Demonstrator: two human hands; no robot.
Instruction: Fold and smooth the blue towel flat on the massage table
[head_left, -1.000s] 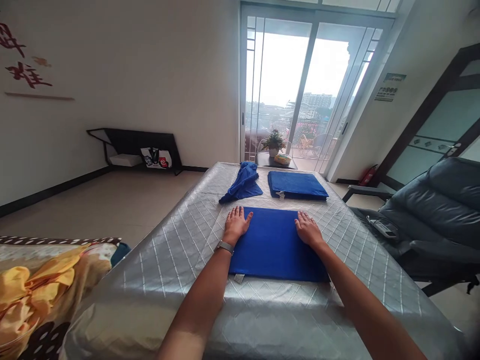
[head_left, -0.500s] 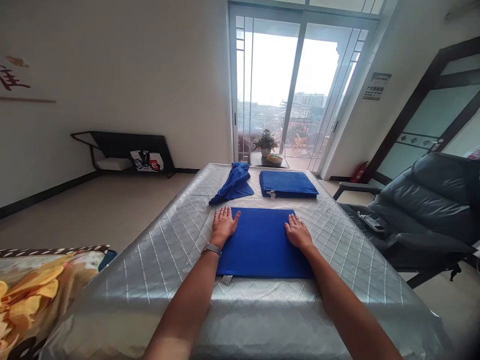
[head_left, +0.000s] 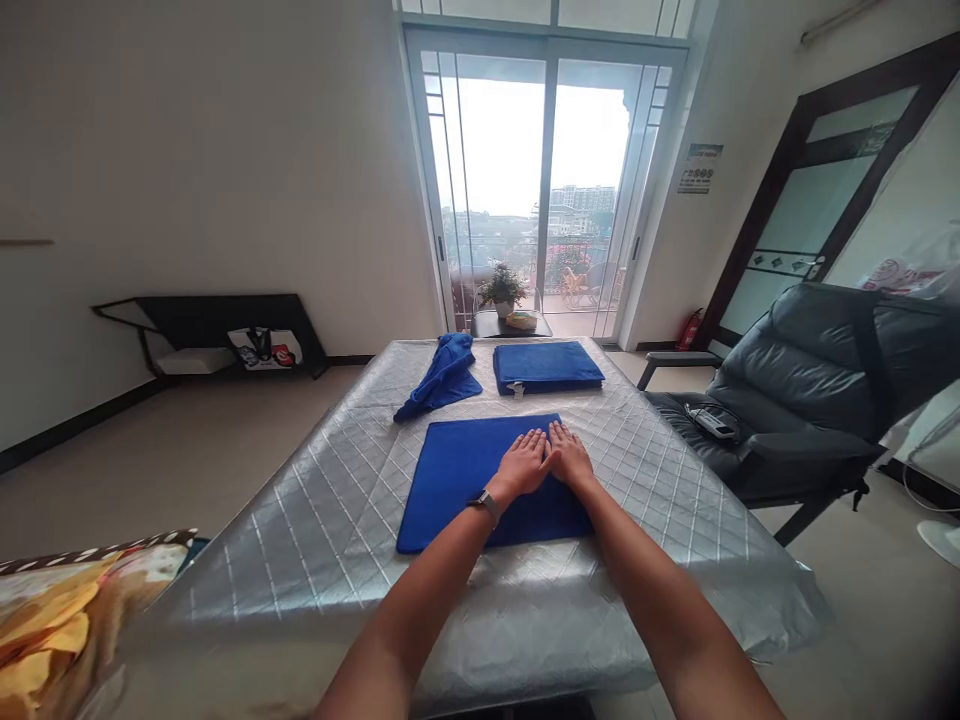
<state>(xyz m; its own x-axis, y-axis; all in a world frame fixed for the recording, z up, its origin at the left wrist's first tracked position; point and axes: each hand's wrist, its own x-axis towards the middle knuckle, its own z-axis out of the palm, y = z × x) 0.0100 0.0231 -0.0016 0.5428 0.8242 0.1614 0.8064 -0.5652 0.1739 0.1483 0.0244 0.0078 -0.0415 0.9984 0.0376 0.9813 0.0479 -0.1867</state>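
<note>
A folded blue towel (head_left: 457, 480) lies flat on the silver quilted table (head_left: 315, 540) in front of me. My left hand (head_left: 521, 463), with a watch on the wrist, lies flat on the towel's right part, fingers stretched out. Beside it and touching it, my right hand (head_left: 570, 455) also rests flat on the towel near its right edge. Neither hand holds anything. Farther back lie a second neatly folded blue towel (head_left: 547, 366) and a crumpled blue towel (head_left: 441, 375) to its left.
A dark leather armchair (head_left: 810, 400) stands close to the table's right side. A patterned yellow cloth (head_left: 67, 620) lies at the lower left. Behind the table are a small stand with a potted plant (head_left: 502, 290) and glass balcony doors. A black shelf (head_left: 210, 320) leans on the left wall.
My left hand has slid right across the towel from its left edge until it meets my right hand. The view has turned to the right.
</note>
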